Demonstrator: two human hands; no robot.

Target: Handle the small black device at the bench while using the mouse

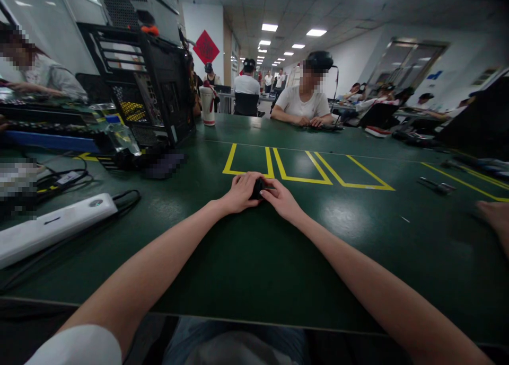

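Observation:
My left hand (240, 193) and my right hand (281, 198) meet at the middle of the dark green table (238, 259), just in front of yellow taped boxes (302, 166). Both hands are closed around a small black object (258, 187) that rests on or just above the tabletop. The fingers hide most of it, so I cannot make out what it is. Both bare forearms stretch forward from the near table edge.
An open black computer case (139, 84) stands at the back left, with cables and a white power strip (51, 227) nearer me. A metal tool (435, 185) lies at right. Another person's hand (495, 216) rests at the right edge. People sit across the table.

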